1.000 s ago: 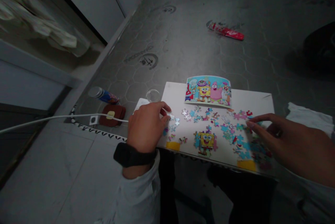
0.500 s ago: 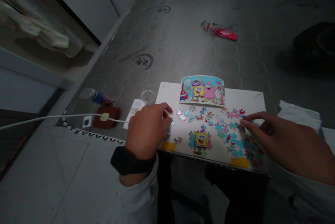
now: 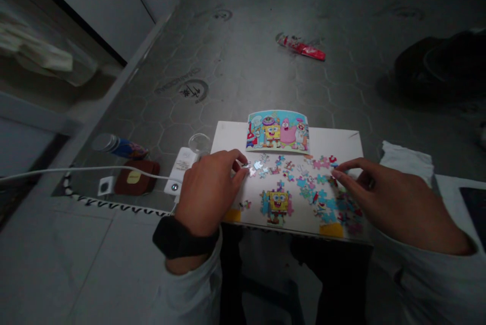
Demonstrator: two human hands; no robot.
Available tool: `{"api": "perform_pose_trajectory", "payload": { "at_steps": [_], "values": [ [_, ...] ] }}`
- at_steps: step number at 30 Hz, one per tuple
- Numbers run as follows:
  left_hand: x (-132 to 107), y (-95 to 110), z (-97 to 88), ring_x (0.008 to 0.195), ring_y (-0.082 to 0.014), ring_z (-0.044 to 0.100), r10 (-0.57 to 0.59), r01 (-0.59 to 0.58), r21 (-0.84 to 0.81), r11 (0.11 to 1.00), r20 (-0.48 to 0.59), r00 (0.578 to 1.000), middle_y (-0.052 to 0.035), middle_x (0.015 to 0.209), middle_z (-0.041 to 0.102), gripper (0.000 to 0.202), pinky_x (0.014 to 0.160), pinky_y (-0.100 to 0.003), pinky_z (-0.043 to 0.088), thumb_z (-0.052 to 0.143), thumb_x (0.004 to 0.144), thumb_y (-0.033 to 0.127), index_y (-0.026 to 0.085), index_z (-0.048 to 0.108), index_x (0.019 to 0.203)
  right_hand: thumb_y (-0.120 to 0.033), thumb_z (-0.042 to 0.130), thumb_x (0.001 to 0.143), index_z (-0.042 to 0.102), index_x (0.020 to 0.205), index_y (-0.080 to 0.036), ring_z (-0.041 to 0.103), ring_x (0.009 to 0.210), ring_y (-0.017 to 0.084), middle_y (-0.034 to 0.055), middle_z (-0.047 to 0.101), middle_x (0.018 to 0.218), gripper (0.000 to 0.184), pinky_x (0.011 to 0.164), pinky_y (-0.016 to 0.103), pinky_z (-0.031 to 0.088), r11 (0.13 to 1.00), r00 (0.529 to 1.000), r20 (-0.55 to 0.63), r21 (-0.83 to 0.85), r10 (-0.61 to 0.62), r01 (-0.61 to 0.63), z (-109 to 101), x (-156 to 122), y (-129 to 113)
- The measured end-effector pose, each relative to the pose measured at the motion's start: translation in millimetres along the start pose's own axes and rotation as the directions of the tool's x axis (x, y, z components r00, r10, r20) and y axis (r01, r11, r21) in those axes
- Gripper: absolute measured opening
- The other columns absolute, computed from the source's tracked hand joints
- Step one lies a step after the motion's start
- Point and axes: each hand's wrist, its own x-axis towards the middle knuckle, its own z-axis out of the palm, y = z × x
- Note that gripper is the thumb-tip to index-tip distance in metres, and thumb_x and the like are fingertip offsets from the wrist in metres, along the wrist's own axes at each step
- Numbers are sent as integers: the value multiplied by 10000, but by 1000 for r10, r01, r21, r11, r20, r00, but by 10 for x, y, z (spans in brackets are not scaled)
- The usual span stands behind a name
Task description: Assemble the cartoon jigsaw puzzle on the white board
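Observation:
My left hand (image 3: 212, 188), with a black watch on the wrist, is over the left part of a white board (image 3: 337, 136). Thumb and index finger close on a small puzzle piece (image 3: 246, 165), mostly hidden by the fingertips. On the board's right side, my right hand (image 3: 391, 201) is pinched low among loose puzzle pieces (image 3: 326, 203); what its fingertips hold is too small and dark to make out. Between the hands lies a joined section with a yellow sponge character (image 3: 278, 202). Behind it stands a curved picture card (image 3: 279, 131) showing several cartoon characters.
Left of the board are a white power strip (image 3: 182, 165) with a cable, a clear round lid (image 3: 199, 143), a brown case (image 3: 136, 178) and a blue can (image 3: 129, 148). A red wrapper (image 3: 304, 49) lies farther back. White tissue (image 3: 406, 160) is at right.
The view has shifted, so the board appears farther left. My left hand has moved rightward relative to the board, closer to the loose pieces. My right hand stays over the same pieces, still pinched.

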Motion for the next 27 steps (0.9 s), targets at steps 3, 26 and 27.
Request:
{"api": "perform_pose_trajectory", "payload": {
  "at_steps": [3,26,27],
  "values": [
    [10,34,27,959,-279,686,38,-38,-2,999,5,999,36,1019,756,143,761,-423,409,713,989,274,294,755,1125,-705,452,926,769,1091,-337,688,668,294,55,766,789,513,572,371,384,1000,1000,-17,10,-14,15,0,-4,19],
    [-1,144,104,925,-327,701,112,-112,55,992,6,994,1,1016,747,114,715,-437,418,719,977,300,278,764,1080,-709,473,917,772,1048,-362,665,677,285,41,730,743,477,578,363,350,999,998,-41,2,42,-42,-35,-11,88],
    [-7,143,102,927,-328,700,111,-111,55,992,6,994,0,1018,746,116,717,-438,420,718,979,299,276,763,1084,-712,471,916,771,1047,-361,662,673,283,41,730,744,480,576,362,347,999,998,-39,4,47,-47,-38,-7,88]
  ]
}}
